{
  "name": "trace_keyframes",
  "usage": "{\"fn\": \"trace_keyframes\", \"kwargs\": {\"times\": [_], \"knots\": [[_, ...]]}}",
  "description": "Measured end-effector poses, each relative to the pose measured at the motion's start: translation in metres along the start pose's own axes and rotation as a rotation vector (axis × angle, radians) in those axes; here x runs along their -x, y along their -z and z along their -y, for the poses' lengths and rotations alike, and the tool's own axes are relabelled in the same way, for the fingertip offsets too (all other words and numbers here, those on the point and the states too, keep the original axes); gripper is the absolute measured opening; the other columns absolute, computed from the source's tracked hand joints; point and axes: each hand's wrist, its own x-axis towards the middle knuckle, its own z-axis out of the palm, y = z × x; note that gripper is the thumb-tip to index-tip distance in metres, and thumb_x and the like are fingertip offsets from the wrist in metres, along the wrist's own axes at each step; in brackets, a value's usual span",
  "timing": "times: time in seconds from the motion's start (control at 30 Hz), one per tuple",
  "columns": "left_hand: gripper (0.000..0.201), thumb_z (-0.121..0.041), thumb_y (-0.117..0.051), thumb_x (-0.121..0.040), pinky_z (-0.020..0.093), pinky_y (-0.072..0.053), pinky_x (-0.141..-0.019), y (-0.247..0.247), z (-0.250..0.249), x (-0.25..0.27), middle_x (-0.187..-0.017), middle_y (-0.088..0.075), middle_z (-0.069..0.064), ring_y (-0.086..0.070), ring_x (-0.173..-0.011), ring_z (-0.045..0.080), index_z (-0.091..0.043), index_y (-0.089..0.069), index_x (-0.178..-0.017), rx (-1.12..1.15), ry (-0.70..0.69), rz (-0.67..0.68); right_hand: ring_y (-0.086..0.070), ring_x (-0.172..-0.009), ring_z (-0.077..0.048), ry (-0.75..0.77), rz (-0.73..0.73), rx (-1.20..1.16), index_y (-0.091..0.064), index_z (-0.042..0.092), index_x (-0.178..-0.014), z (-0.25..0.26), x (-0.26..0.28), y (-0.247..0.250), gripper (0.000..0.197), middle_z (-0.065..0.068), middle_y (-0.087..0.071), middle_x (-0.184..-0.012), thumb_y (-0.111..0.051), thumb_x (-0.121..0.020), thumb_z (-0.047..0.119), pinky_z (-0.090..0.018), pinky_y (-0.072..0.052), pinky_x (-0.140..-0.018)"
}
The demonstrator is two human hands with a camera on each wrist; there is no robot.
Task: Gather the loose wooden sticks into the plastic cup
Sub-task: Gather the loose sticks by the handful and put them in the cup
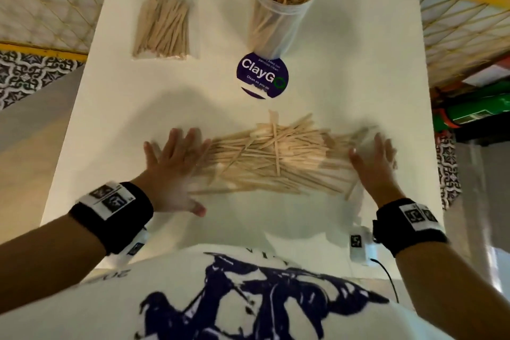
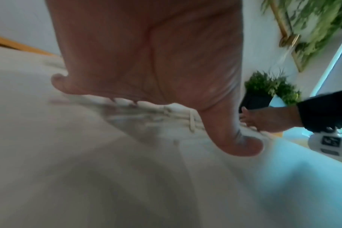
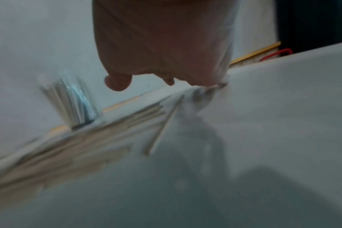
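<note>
A wide pile of loose wooden sticks point(image 1: 276, 157) lies across the middle of the white table point(image 1: 358, 69). My left hand point(image 1: 174, 165) lies flat with spread fingers against the pile's left end. My right hand point(image 1: 372, 160) stands with straight fingers against the pile's right end. Neither hand holds a stick. The clear plastic cup point(image 1: 278, 16) stands upright at the far centre, with many sticks in it. In the left wrist view my palm point(image 2: 146, 54) meets the stick ends point(image 2: 150, 106). The right wrist view shows the blurred pile point(image 3: 78, 148) and the cup point(image 3: 72, 101).
A clear zip bag of sticks point(image 1: 162, 27) lies at the far left of the table. A round purple ClayGo sticker point(image 1: 262, 76) sits just in front of the cup. Table edges run close on both sides. A potted plant point(image 2: 267, 92) stands beyond the table.
</note>
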Motion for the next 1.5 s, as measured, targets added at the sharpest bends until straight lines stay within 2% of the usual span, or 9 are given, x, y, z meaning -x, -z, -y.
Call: {"fn": "trace_keyframes", "kwargs": {"times": [0.07, 0.23, 0.47, 0.67, 0.77, 1.0, 1.13, 1.27, 1.5], "knots": [[0.147, -0.082, -0.066, -0.04, 0.07, 0.014, -0.102, -0.011, -0.001, 0.007, -0.148, 0.043, -0.001, 0.036, -0.137, 0.033, -0.035, 0.031, -0.14, 0.003, -0.023, -0.017, 0.011, -0.147, -0.034, 0.032, 0.045, 0.03, -0.006, 0.02, -0.153, 0.007, 0.004, -0.014, 0.116, -0.013, 0.007, -0.161, -0.03, -0.056, 0.079, -0.057, 0.004, -0.116], [0.14, -0.086, -0.057, -0.048, 0.06, 0.024, -0.101, -0.015, -0.028, -0.01, -0.152, 0.036, 0.004, 0.038, -0.135, 0.031, -0.032, 0.034, -0.138, 0.046, -0.031, -0.091, 0.024, -0.144, -0.031, 0.268, 0.132, 0.087, 0.004, 0.022, -0.152, 0.057, 0.028, -0.055, 0.083, -0.011, 0.019, -0.159, -0.038, -0.09, 0.06, -0.053, 0.015, -0.116], [0.134, -0.084, -0.056, -0.056, 0.059, 0.023, -0.105, -0.006, -0.048, -0.037, -0.156, 0.027, 0.004, 0.032, -0.139, 0.031, -0.027, 0.03, -0.142, 0.066, -0.086, -0.141, 0.032, -0.14, -0.033, 0.57, 0.311, 0.185, 0.017, 0.03, -0.149, 0.065, 0.062, -0.057, 0.14, -0.01, 0.032, -0.155, -0.066, -0.048, 0.082, -0.055, 0.017, -0.111], [0.123, -0.083, -0.047, -0.065, 0.053, 0.016, -0.113, -0.003, -0.052, -0.042, -0.16, 0.007, 0.009, 0.018, -0.144, 0.032, -0.018, 0.016, -0.148, 0.127, -0.097, -0.216, 0.021, -0.144, -0.035, 0.661, 0.239, 0.315, 0.008, 0.021, -0.152, 0.049, 0.065, -0.064, 0.118, -0.013, 0.023, -0.158, -0.064, -0.071, 0.067, -0.057, 0.001, -0.117], [0.113, -0.075, -0.05, -0.07, 0.049, 0.009, -0.116, 0.003, -0.057, -0.049, -0.158, -0.009, 0.014, 0.006, -0.146, 0.032, -0.017, 0.004, -0.151, 0.185, -0.087, -0.231, 0.005, -0.147, -0.036, 0.646, 0.139, 0.272, -0.005, 0.023, -0.153, 0.081, 0.057, -0.069, 0.102, -0.012, 0.011, -0.161, -0.063, -0.078, 0.06, -0.056, -0.011, -0.116], [0.085, -0.039, -0.069, -0.079, 0.049, -0.032, -0.107, 0.014, -0.05, -0.054, -0.141, -0.043, 0.014, -0.036, -0.13, 0.038, -0.017, -0.025, -0.149, 0.085, -0.135, -0.295, 0.009, -0.146, -0.039, 0.952, 0.238, 0.723, 0.006, 0.016, -0.152, 0.134, 0.0, -0.038, 0.136, -0.012, 0.003, -0.161, -0.076, -0.056, 0.067, -0.06, -0.002, -0.117], [0.072, -0.028, -0.064, -0.084, 0.046, -0.035, -0.097, 0.019, -0.05, -0.052, -0.128, -0.049, 0.011, -0.042, -0.117, 0.037, -0.02, -0.029, -0.146, 0.102, -0.061, -0.354, -0.035, -0.127, -0.034, 1.046, 0.24, 0.743, -0.03, 0.01, -0.142, 0.156, -0.01, -0.035, 0.095, -0.013, -0.039, -0.137, -0.078, -0.069, 0.046, -0.045, -0.029, -0.108], [0.055, -0.028, -0.06, -0.088, 0.047, -0.035, -0.092, 0.019, -0.043, -0.049, -0.122, -0.047, 0.015, -0.042, -0.113, 0.038, -0.012, -0.042, -0.137, 0.129, 0.099, -0.379, -0.042, -0.114, -0.034, 1.094, 0.194, 0.757, -0.047, 0.007, -0.124, 0.158, -0.016, -0.034, 0.05, -0.015, -0.045, -0.123, -0.068, -0.084, 0.027, -0.043, -0.038, -0.093], [0.037, -0.022, -0.052, -0.093, 0.045, -0.036, -0.086, 0.016, -0.031, -0.045, -0.12, -0.047, 0.018, -0.044, -0.108, 0.037, -0.004, -0.048, -0.124, 0.133, 0.126, -0.361, -0.048, -0.1, -0.035, 1.141, 0.189, 0.779, -0.046, 0.002, -0.114, 0.157, -0.024, -0.036, 0.027, -0.018, -0.048, -0.115, -0.053, -0.094, 0.019, -0.043, -0.042, -0.08]]}}
